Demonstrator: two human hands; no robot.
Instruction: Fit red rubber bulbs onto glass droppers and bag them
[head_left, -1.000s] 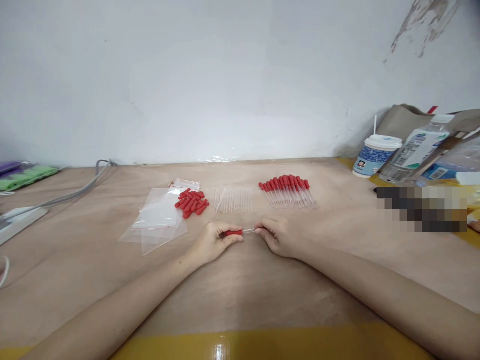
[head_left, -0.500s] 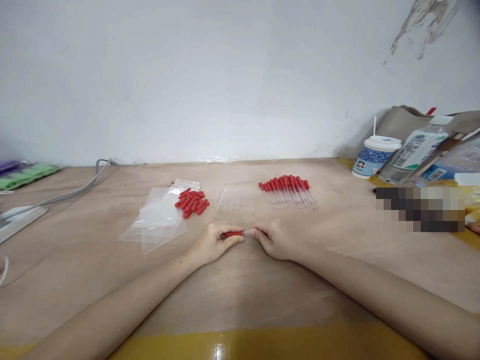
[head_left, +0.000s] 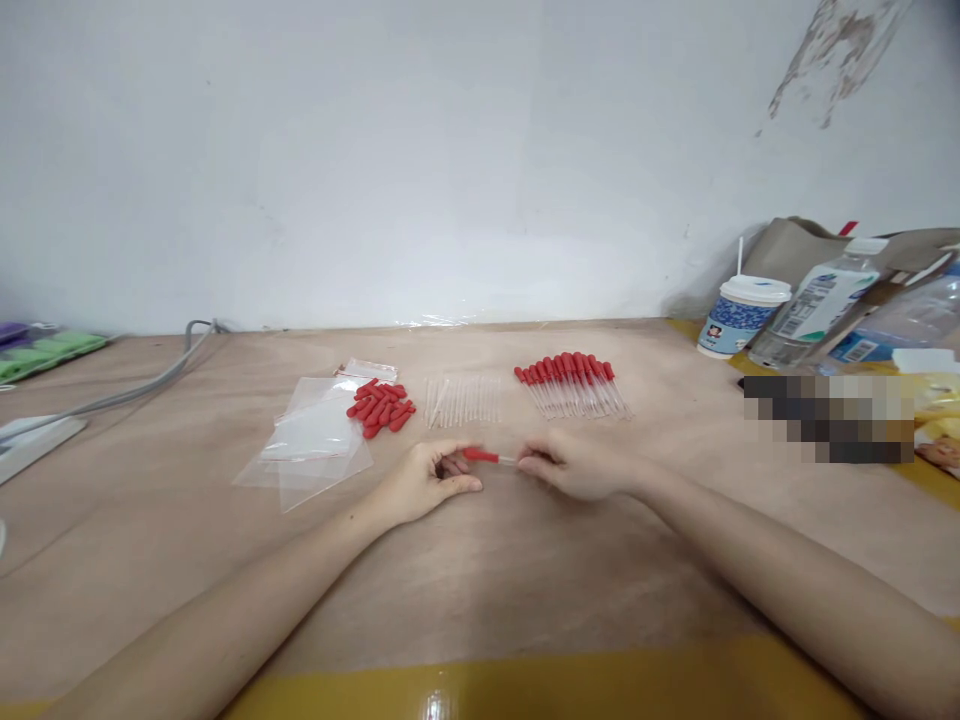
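Note:
Between my hands is a dropper (head_left: 484, 456), a red rubber bulb fitted on a thin clear tube. My right hand (head_left: 574, 464) pinches its tube end, and part of the tube is hidden by the fingers. My left hand (head_left: 431, 482) has its thumb and fingers apart around the bulb end, no longer wrapped on it. Beyond the left hand lies a pile of loose red rubber bulbs (head_left: 381, 408). A row of bare clear tubes (head_left: 463, 400) lies to the right of that pile. Farther right, several droppers with red bulbs (head_left: 574, 380) lie side by side.
Clear plastic bags (head_left: 311, 440) lie left of the bulbs. A grey cable (head_left: 150, 385) runs along the left side. At the right stand a lidded paper cup (head_left: 742, 318) and a leaning plastic bottle (head_left: 817, 305). Yellow tape (head_left: 465, 690) covers the near table edge.
My left fingers have opened off the red bulb. My right hand has moved slightly right, carrying the dropper with it. The view has shifted a little.

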